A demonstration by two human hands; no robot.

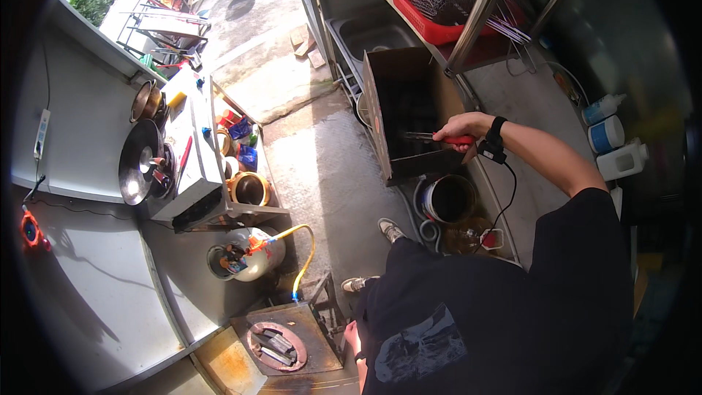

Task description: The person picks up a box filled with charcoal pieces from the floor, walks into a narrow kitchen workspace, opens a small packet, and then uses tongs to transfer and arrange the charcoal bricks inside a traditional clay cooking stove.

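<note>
My right hand [460, 127] grips the red handle of metal tongs [419, 136]. The tongs reach down into an open cardboard box [374, 115], whose inside is too dark to make out. Below the box stands a bucket [449, 199] with a dark interior. My left hand [352, 334] hangs beside a low metal stove [323, 340], partly hidden by my shirt; its finger state is unclear. In the stove top, an oval pinkish ring [299, 348] surrounds several grey-black sticks that look like charcoal [277, 343].
A gas cylinder [263, 263] with a yellow hose [312, 247] stands near the stove. At left, a counter [192, 170] carries a wok [137, 162]. A metal sink [356, 30] and a red basket [419, 22] of wire grills lie beyond the box. Bottles [606, 132] line the right-hand worktop.
</note>
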